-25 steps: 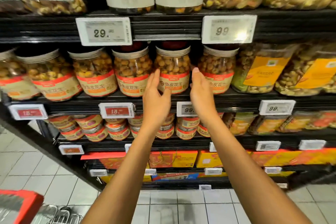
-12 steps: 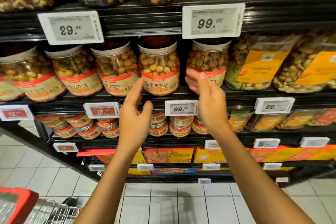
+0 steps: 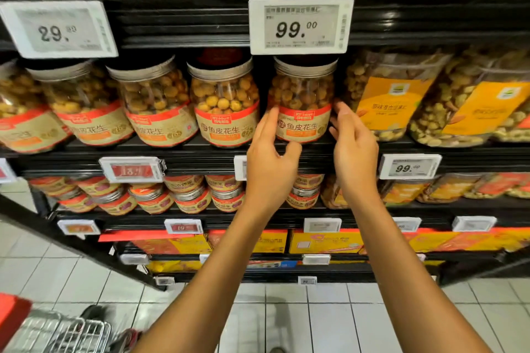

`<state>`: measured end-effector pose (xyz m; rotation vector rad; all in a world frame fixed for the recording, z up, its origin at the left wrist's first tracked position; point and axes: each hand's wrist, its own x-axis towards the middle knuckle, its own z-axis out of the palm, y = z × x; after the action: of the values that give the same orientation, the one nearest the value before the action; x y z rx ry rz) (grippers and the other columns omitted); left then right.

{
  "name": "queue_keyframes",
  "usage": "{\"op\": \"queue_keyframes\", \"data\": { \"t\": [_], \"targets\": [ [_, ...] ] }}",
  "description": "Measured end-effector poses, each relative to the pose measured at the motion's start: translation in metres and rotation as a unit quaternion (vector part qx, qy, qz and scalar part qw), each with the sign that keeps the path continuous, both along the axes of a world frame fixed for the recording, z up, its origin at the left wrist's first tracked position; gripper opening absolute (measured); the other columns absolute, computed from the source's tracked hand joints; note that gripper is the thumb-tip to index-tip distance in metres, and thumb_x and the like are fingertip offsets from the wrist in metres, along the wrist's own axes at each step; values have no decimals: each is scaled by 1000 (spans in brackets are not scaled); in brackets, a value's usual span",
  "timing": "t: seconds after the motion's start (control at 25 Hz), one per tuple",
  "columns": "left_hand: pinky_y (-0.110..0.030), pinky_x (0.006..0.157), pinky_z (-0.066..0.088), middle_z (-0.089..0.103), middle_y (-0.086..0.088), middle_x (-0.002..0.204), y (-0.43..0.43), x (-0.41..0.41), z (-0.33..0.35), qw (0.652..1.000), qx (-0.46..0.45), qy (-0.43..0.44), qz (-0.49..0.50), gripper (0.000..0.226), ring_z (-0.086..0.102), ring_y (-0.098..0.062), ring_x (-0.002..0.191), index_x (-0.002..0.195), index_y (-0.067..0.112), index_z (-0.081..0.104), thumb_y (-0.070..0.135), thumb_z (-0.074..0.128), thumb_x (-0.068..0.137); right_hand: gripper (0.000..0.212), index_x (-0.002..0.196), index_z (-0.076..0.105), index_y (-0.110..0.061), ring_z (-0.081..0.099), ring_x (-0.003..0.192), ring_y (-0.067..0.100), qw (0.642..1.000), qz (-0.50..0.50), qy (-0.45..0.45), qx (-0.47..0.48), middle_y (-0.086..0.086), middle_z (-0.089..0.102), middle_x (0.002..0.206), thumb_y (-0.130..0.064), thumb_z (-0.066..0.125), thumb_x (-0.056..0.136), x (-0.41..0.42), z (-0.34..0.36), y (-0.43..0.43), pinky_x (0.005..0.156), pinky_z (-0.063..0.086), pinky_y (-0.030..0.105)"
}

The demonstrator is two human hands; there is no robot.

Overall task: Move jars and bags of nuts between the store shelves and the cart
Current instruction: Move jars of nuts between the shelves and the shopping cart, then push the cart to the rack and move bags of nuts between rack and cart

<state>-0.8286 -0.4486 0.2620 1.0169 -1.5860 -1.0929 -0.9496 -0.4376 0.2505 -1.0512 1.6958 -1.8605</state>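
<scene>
Store shelves point(image 3: 286, 152) fill the view. Both hands have shifted right from the neighbouring jar: left hand point(image 3: 269, 163) and right hand point(image 3: 354, 152), fingers spread, now flank the rightmost jar point(image 3: 302, 100), still standing on its shelf.

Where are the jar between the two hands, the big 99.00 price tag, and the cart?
jar point(image 3: 302, 123), head view, on its red and beige label.
99.00 price tag point(image 3: 299, 26), head view, on the printed digits.
cart point(image 3: 54, 334), head view, on its wire basket at bottom left.
</scene>
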Motion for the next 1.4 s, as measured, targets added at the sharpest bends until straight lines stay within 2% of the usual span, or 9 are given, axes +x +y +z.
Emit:
{"op": "queue_keyframes", "data": {
  "t": [0.12, 0.28, 0.4, 0.64, 0.8, 0.92, 1.16, 1.28, 1.4],
  "targets": [
    [-1, 95, 31, 28, 4, 154, 1, 12, -4, 1000, 6, 7, -6, 67, 32, 8, 133, 147, 17, 29, 15, 49, 83, 54, 132, 52, -14, 48, 125, 8, 999, 46, -4, 4, -15, 52, 123, -40, 38, 88, 5, -2, 0, 108, 39, 39],
    [-24, 111, 32, 36, -2, 150, 2, 20, -1, 1000, 1, -2, -3, 56, 34, -11, 138, 143, 15, 36, 1, 48, 91, 42, 129, 54, -13, 50, 124, 13, 999, 40, 15, 8, -5, 54, 127, -30, 36, 94, 3, 3, 5, 107, 40, 40],
    [-16, 91, 47, 56, -3, 130, 11, 36, 5, 998, 38, 48, 18, 44, 57, -8, 114, 131, 17, 50, -2, 49, 91, 32, 107, 63, -21, 58, 106, 15, 994, -16, 91, -56, -1, 57, 109, -32, 36, 94, 14, 10, 18, 94, 48, 34],
    [-16, 76, 50, 67, -4, 87, 102, 151, -17, 973, 102, 109, 175, 32, 63, -7, 74, 103, 14, 60, -12, 46, 90, 22, 93, 61, -31, 64, 88, 9, 947, 307, 95, -18, -4, 64, 93, -28, 39, 93, 118, -14, 44, 78, 49, 22],
    [-11, 71, 49, 65, -8, 82, 232, 252, -32, 898, 132, 140, 395, 22, 62, -2, 67, 103, 2, 59, -10, 46, 90, 23, 89, 63, -27, 63, 78, -2, 852, 519, 60, 37, -10, 66, 84, -22, 40, 91, 239, -36, 100, 75, 50, 20],
    [-10, 70, 49, 68, -6, 81, 349, 308, -42, 820, 129, 154, 536, 20, 64, -1, 69, 104, -1, 60, -8, 47, 90, 21, 89, 63, -27, 63, 73, -3, 751, 654, 60, 68, -9, 67, 81, -23, 43, 93, 326, -51, 174, 71, 49, 14],
    [-11, 70, 50, 74, 4, 77, 619, 395, -52, 648, 117, 133, 740, 20, 67, -8, 76, 90, 17, 68, 0, 57, 87, 27, 87, 64, -27, 64, 72, -1, 546, 828, 93, 90, -10, 68, 83, -12, 44, 97, 504, -52, 378, 74, 50, 18],
    [-12, 74, 51, 73, 3, 77, 707, 446, -43, 617, 103, 105, 773, 18, 68, -13, 78, 91, 16, 68, 1, 58, 88, 25, 87, 64, -27, 60, 77, -4, 486, 865, 120, 44, -13, 66, 83, -12, 46, 97, 583, -30, 469, 74, 45, 13],
    [-9, 69, 48, 72, 11, 72, 780, 521, -17, 620, 64, 53, 781, 22, 67, -2, 73, 96, 7, 66, -7, 50, 90, 19, 96, 64, -17, 59, 87, 15, 435, 890, 130, 35, 4, 67, 92, -16, 45, 98, 666, -6, 560, 81, 47, 30]
  ]
}}
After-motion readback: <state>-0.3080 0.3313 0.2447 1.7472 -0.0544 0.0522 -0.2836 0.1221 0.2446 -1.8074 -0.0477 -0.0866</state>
